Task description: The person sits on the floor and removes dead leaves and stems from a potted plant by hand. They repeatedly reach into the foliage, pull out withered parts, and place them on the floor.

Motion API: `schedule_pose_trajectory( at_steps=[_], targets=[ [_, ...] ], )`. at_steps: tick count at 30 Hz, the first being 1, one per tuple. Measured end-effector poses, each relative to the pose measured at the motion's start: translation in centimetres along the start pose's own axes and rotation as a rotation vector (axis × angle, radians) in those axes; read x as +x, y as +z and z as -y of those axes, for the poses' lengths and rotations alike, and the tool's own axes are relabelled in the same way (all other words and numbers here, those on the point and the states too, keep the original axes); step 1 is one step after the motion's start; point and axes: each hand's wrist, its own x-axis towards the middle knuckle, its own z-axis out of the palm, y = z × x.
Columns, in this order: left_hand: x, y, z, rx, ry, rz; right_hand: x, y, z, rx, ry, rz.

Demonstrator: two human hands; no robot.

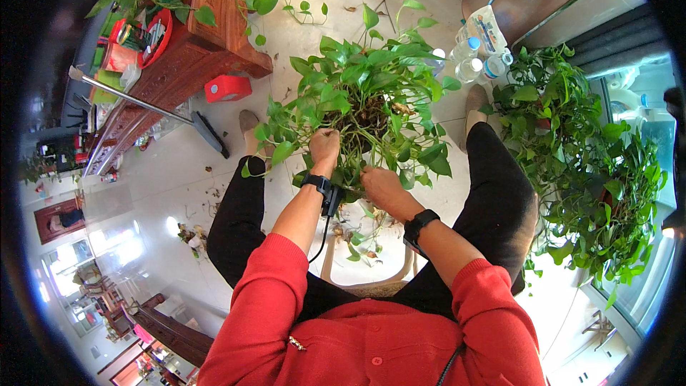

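Note:
A large leafy pothos plant (pixel 370 72) stands on the floor between my knees, its pot mostly hidden by foliage. Thin bare stems and brown, withered bits show in its middle. At the plant's near left side, my left hand (pixel 325 146) has its fingers pinched together on a stem. My right hand (pixel 387 188) is lower and to the right, thumb and fingers closed on a vine at the near edge. The fingertips are partly hidden among the stems. Dry leaves and trimmings (pixel 370 230) lie below my hands.
Plastic bottles (pixel 469 67) stand beyond my right foot. More potted pothos (pixel 557 112) crowd the right side by a glass door. To the left are a carved wooden cabinet (pixel 177 61), a red box (pixel 228 89) and a broom (pixel 206 131). Debris (pixel 193 238) lies on the tiles.

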Motion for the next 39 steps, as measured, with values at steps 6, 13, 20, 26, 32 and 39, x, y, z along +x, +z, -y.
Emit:
schedule_pose_trajectory(
  at_steps=[6, 13, 20, 26, 32, 39],
  targets=[
    [0.1, -3.2, -0.3, -0.117, 0.073, 0.505, -0.2, 0.2, 0.0, 0.080, 0.008, -0.067],
    [-1.8, -6.9, -4.3, -0.131, 0.192, 0.871, 0.1, 0.4, -0.1, 0.125, 0.069, -0.010],
    [0.3, -18.6, -5.5, -0.115, 0.392, 0.632, -0.1, 0.2, 0.0, -0.036, -0.013, 0.043],
    [2.6, -34.3, 2.7, 0.796, 0.550, 0.093, -0.1, -0.3, 1.0, -0.112, 0.002, -0.064],
    [1.0, -28.6, -1.7, 0.877, 0.867, 0.251, -0.2, -0.5, 1.4, -0.154, -0.004, -0.053],
    [-1.3, -6.1, -7.1, 0.416, 0.915, 0.570, 0.0, -0.3, 1.1, -0.185, -0.029, -0.002]
  ],
)
